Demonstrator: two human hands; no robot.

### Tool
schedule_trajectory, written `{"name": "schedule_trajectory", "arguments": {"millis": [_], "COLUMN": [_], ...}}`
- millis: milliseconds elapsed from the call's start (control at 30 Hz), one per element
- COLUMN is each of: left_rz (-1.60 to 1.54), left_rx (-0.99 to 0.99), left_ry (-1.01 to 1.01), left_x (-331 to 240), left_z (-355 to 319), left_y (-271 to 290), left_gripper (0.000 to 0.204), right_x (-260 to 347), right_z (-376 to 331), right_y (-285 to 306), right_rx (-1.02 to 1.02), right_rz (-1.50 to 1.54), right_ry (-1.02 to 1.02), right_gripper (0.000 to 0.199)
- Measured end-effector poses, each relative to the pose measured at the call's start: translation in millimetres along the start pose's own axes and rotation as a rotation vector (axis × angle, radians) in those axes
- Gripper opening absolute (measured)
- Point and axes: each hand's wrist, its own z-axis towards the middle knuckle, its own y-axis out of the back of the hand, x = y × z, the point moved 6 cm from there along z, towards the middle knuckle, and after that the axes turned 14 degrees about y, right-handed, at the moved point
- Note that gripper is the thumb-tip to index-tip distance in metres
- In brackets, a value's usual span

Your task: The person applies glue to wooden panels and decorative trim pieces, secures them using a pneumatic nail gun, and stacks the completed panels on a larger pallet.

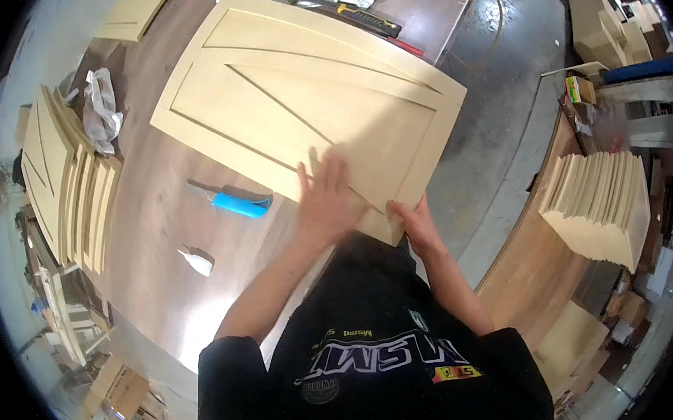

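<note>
A pale cream wooden door panel (329, 101), with recessed sections and a diagonal line across its face, lies slanted on a brown worktable (147, 176). My left hand (326, 195) rests over the panel's near part, its fingers spread and slightly blurred. At the near right corner my right hand (417, 221) grips the panel's edge, thumb on top and the other fingers hidden beneath. Left of the panel lies a tool with a blue handle (242, 204) and a thin dark end. A small white nozzle bottle (196, 261) is on its side closer to me.
Beyond the panel lie a yellow-and-black tool (370, 20) and a red strip (405, 45). Stacked panels (57, 175) stand at the left, beside crumpled plastic (102, 109). On the right, a row of cream pieces (597, 199) sits on a wooden surface (534, 251).
</note>
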Motion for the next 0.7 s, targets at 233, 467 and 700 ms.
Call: {"name": "schedule_trajectory", "arguments": {"millis": [233,467,700], "left_rz": [-0.068,-0.117,-0.219], "left_rx": [0.085,0.064,-0.061], "left_ry": [-0.154,-0.195,-0.343], "left_x": [-34.1,-35.2,-49.1], "left_z": [-44.1,-44.4,-65.1], "left_y": [-19.2,-12.8,-14.5], "left_gripper": [0.092,0.094,0.059], "right_x": [4.8,-17.1,-40.9], "right_z": [3.6,5.9,6.6], "right_y": [-4.4,7.6,32.0], "right_rx": [-0.016,-0.114,-0.116], "right_rz": [-0.032,-0.125,0.053], "right_ry": [0.003,0.08,-0.033], "right_gripper": [0.061,0.065,0.048]}}
